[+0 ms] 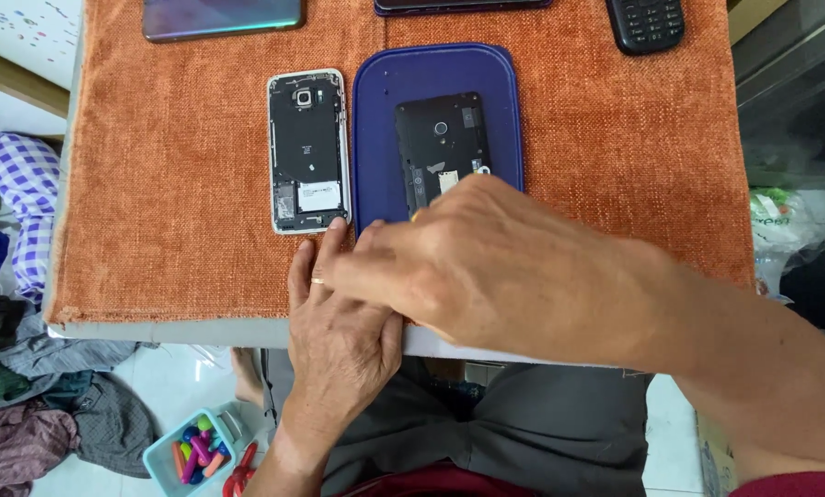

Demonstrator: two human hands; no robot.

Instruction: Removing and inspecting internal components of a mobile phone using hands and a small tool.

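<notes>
Both hands meet low: my right hand (486, 267) pinches something hidden, left hand (339, 322) flat, fingers extended beside the thin, light, fragile open phone (442, 152), which I'd hold by its edges.

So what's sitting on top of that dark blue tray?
On the blue tray lies a black phone with its back cover off, insides showing. Its lower end is hidden by the right hand, so anything beneath that hand cannot be seen.

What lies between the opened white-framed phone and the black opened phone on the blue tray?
In the head view, only the blue tray's rim and a narrow strip of orange cloth lie between them.
</notes>
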